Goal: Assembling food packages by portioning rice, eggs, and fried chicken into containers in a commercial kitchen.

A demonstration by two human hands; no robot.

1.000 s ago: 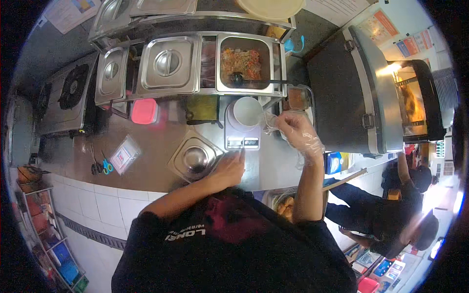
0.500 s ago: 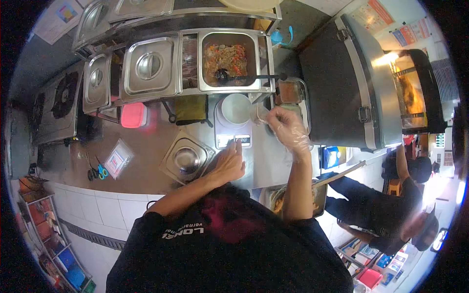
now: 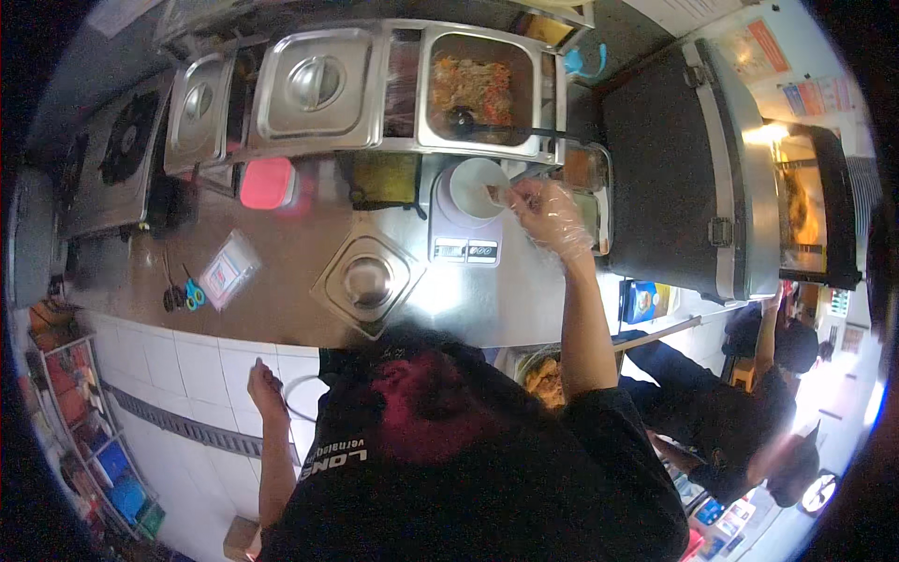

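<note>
Right hand [image 3: 548, 214] gloved, reached far forward, fingertips pinched together. Left hand [image 3: 265, 389] hanging low at near left, loosely curled.

**Dim kitchen, hot spots and heavy fisheye bend**

The view is dim overall, with a black vignette ringing the circular picture. Strong glare sits on the brushed steel counter [image 3: 309, 253] just below the small white digital scale [image 3: 465, 245], washing out its surface. A second bright source glows from the lit glass-fronted warming cabinet [image 3: 813, 211] at the right, and the lower right corner blows out to white. The dark-shirted torso fills the bottom in deep shadow. Straight edges of the white wall tiles [image 3: 178, 365] curve sharply toward the rim. The right hand in a clear plastic glove [image 3: 548, 211] looks slightly soft, perhaps from motion. Detail at the edges is smeared.
</note>
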